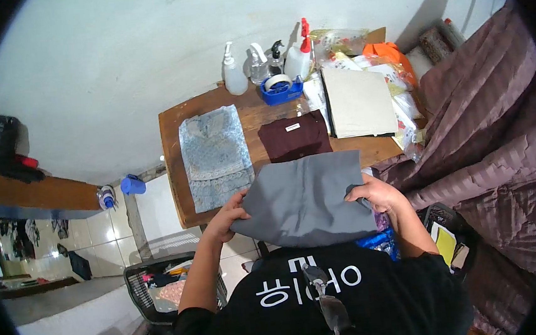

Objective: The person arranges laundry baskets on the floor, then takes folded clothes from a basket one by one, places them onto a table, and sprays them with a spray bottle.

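A grey folded cloth (305,196) is held up in front of my body, over the near edge of the wooden table. My left hand (229,217) grips its left edge, the fingers partly behind the fabric. On the opposite side my right hand (374,193) pinches the cloth with the thumb on top. Just beyond it lies a folded maroon garment (295,137) with a white label. To its left rests a folded light blue patterned garment (215,156) with lace trim.
Several bottles, including a red-topped spray bottle (299,55), stand along the wall beside a blue tape dispenser (281,89). A cream flat stack (360,100) and plastic packets lie on the table's right. A black basket (140,291) is at lower left; a purple curtain (465,114) hangs right.
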Motion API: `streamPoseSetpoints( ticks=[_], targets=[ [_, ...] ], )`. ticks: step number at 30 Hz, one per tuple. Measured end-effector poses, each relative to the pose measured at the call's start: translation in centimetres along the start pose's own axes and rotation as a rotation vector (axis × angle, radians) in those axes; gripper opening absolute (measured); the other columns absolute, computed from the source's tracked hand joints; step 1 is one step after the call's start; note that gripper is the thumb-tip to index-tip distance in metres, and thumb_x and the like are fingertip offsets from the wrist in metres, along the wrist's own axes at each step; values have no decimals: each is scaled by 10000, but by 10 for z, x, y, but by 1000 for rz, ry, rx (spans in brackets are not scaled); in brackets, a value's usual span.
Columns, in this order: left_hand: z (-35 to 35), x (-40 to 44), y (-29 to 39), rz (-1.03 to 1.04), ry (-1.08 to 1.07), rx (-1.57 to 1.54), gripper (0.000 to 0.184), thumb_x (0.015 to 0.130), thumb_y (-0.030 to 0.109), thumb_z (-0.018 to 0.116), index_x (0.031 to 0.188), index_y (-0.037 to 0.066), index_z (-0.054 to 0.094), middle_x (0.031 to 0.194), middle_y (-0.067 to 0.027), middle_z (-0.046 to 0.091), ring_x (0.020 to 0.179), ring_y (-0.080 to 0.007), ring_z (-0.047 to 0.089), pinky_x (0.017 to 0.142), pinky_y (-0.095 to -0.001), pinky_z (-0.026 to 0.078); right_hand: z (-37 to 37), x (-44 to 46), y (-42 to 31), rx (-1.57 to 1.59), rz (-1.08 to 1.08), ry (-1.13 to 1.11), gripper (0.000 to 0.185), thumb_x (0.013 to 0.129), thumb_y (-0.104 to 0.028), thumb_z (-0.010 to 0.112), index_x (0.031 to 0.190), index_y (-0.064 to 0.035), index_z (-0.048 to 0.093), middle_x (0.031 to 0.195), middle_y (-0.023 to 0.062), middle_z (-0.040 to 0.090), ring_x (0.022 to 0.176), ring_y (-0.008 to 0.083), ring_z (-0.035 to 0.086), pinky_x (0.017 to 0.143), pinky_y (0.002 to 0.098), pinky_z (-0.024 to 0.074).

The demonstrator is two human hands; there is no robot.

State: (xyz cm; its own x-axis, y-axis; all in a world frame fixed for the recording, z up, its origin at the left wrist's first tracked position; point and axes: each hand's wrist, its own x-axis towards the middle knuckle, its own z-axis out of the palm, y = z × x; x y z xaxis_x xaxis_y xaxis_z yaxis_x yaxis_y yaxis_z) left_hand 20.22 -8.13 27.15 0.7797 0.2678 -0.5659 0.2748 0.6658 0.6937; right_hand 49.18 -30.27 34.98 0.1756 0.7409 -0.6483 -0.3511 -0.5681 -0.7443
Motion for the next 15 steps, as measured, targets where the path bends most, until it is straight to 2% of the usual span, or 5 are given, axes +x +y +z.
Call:
streamPoseSetpoints(
  ticks=[7,15],
  targets=[
    [26,26,2,-29,-17,35,780,578,48,514,1339,46,346,1196,-78,464,1049,-182,490,880,-267,413,-31,-8,-5,-9,1,62,477,673,-21,599,1141,21,521,956,72,582,882,163,542,788,271,441],
    [57,61,7,101,-53,4,828,570,91,490,1374,34,301,1291,-107,413,1152,-210,440,949,-283,371,-84,2,7,80,-38,101,451,647,-28,611,1090,24,545,918,78,586,843,173,558,745,283,464]
  ],
)
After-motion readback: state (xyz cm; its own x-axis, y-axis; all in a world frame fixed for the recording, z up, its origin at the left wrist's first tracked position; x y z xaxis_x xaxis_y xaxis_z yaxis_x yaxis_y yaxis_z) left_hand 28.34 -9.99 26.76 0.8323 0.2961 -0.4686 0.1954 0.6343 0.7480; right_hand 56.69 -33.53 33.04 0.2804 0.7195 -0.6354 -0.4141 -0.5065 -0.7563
